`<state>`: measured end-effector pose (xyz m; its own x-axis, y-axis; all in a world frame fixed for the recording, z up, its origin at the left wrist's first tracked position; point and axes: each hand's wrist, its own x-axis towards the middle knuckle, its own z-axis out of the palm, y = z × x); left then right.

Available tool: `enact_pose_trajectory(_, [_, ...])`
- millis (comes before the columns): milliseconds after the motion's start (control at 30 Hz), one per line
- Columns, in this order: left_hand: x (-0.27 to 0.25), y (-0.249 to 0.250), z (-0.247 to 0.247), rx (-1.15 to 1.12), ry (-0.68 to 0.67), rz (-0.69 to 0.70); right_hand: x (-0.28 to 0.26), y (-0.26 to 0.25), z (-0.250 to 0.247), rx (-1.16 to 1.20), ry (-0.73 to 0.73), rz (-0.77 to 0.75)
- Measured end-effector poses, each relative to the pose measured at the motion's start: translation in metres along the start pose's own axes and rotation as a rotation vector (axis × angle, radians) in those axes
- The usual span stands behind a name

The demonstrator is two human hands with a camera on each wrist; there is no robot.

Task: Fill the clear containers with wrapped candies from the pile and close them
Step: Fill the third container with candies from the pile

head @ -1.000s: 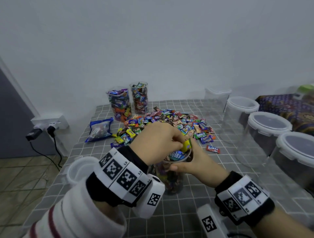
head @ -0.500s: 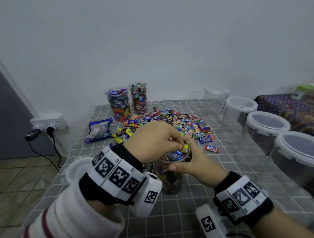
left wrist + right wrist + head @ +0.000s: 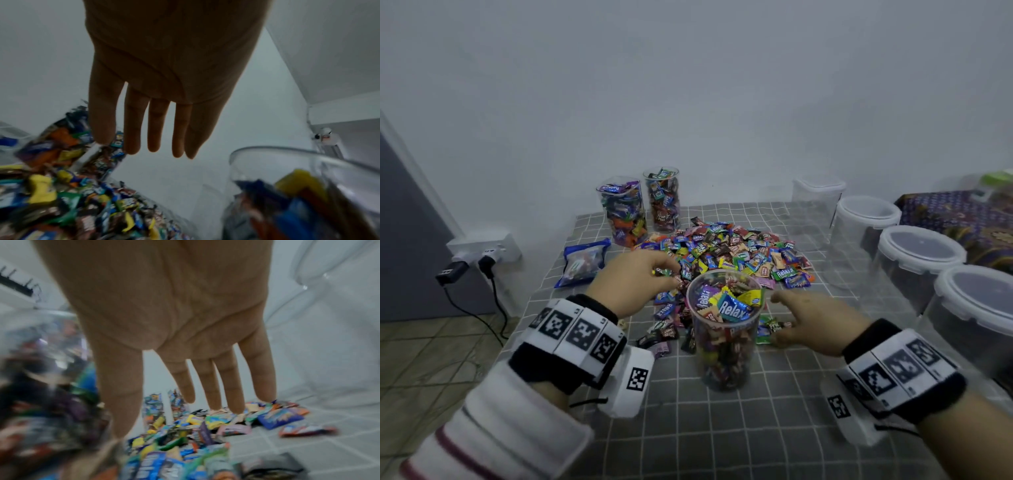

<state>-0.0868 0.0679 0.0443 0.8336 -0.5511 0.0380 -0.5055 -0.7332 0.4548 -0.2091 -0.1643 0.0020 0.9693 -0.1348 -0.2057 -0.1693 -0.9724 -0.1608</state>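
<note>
Container [image 3: 724, 329] between spread left hand [image 3: 635, 279], right hand [image 3: 815, 323]

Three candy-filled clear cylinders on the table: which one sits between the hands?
The near cylinder, heaped to its open rim, standing between the left hand and right hand. The other two filled cylinders stand by the wall beyond the candy pile.

The head view looks forward and down across the tabletop [image 3: 774, 428] from above. Each wrist view sits close under a palm, facing along the fingers. All three share the candy pile [image 3: 729, 250] and the open jar [image 3: 724, 329].
</note>
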Motion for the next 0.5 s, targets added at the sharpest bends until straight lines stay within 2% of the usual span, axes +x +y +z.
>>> enact_pose_trajectory(200, [0.005,-0.025,0.021,0.219,-0.279,-0.106,0.028,0.028,0.005,-0.063,0.003,0.254])
enact_pose_trajectory(367, [0.013,-0.041,0.031,0.275,-0.275,-0.244,0.041,0.036,0.011,-0.085,-0.050,0.348])
enact_pose_trajectory(500, [0.016,-0.050,0.038,0.304,-0.319,-0.374,0.044,0.031,0.010,-0.096,-0.141,0.353])
